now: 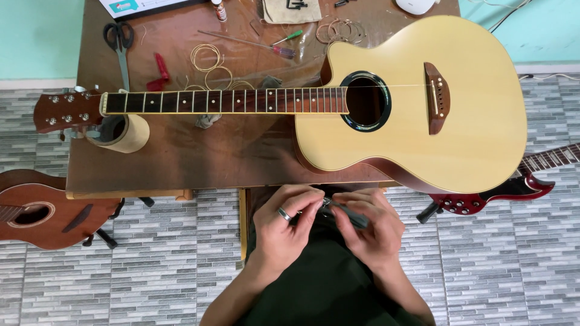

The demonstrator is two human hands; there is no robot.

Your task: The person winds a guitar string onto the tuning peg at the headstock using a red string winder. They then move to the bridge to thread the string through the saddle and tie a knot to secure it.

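Observation:
My left hand (284,220), with a ring on one finger, and my right hand (371,226) meet over my lap just below the table edge. Together they pinch a small dark tool with a metal tip (343,212); what it is exactly I cannot tell. Beyond my hands, a pale acoustic guitar (417,102) lies flat on the brown table (181,157), its neck (223,101) running left and its headstock (66,110) resting over a roll of tape (124,133).
Scissors (121,45), a red tool (160,71), coiled strings (208,60), and a screwdriver (284,51) lie at the table's far side. A brown guitar (42,216) stands at the left on the tiled floor, a red electric guitar (519,184) at the right.

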